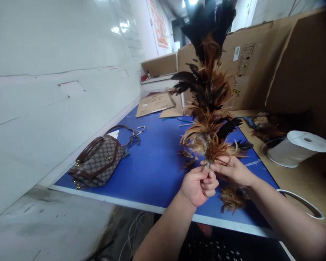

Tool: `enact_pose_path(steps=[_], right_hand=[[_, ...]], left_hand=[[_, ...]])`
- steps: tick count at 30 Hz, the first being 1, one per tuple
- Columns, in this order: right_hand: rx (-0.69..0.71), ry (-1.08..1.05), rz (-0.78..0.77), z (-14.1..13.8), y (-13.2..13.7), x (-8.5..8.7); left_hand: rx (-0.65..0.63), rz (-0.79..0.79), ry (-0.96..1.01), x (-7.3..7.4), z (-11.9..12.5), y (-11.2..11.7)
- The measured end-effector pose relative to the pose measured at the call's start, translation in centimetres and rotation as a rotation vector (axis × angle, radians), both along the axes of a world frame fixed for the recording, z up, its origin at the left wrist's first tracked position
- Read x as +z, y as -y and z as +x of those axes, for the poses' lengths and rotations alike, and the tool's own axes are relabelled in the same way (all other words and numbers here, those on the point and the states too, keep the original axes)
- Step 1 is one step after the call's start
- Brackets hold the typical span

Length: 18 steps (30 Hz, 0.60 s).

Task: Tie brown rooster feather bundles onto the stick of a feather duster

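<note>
A tall bundle of brown and black feathers (209, 94) stands upright above the blue table. My left hand (198, 185) is closed around the lower end of its stem, fingers curled into a fist. Just to the right, my right hand (230, 169) pinches at the base of the lowest feathers, thumb and fingertips close to the left thumb. What exactly the right fingertips grip is partly hidden. Under my right wrist a small heap of loose brown feathers (232, 198) lies on the table.
A patterned handbag (97, 163) sits on the blue table (152, 156) at the left, beside the white wall. At the right are a white spool (296, 148) and more feathers (268, 132). Cardboard boxes (247, 83) rise behind, and flat cardboard (154, 103) lies at the back.
</note>
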State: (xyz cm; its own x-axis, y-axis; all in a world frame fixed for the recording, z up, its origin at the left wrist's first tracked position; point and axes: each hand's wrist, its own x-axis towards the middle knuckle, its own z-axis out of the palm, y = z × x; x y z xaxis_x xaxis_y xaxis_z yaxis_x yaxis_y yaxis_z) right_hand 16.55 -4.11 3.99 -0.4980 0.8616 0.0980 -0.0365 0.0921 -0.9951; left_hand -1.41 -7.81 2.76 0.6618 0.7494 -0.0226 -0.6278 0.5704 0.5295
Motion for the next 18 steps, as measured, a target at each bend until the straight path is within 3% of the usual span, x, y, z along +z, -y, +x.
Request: enact_pose_path(steps=[2, 4, 9, 11, 15, 18], right_hand=[[-0.012, -0.013, -0.004, 0.0, 0.3, 0.4], [-0.058, -0.012, 0.042, -0.1, 0.5, 1.0], [-0.254, 0.059, 0.215, -0.4, 0.4, 2.1], [-0.315, 0.098, 0.242, -0.8, 0.4, 2.3], [-0.311, 0.128, 0.245, -1.5, 0.5, 2.5], [-0.348, 0.152, 0.268, -1.7, 0.5, 2.2]], left_hand=[[-0.019, 0.018, -0.029, 0.0, -0.1, -0.1], [0.079, 0.053, -0.122, -0.1, 0.2, -0.2], [0.66, 0.216, -0.495, -0.9, 1.7, 0.3], [0.814, 0.32, -0.65, -1.2, 2.1, 0.7], [0.954, 0.524, -0.796, -1.1, 2.0, 0.9], [0.963, 0.599, -0.874, -0.7, 1.6, 0.6]])
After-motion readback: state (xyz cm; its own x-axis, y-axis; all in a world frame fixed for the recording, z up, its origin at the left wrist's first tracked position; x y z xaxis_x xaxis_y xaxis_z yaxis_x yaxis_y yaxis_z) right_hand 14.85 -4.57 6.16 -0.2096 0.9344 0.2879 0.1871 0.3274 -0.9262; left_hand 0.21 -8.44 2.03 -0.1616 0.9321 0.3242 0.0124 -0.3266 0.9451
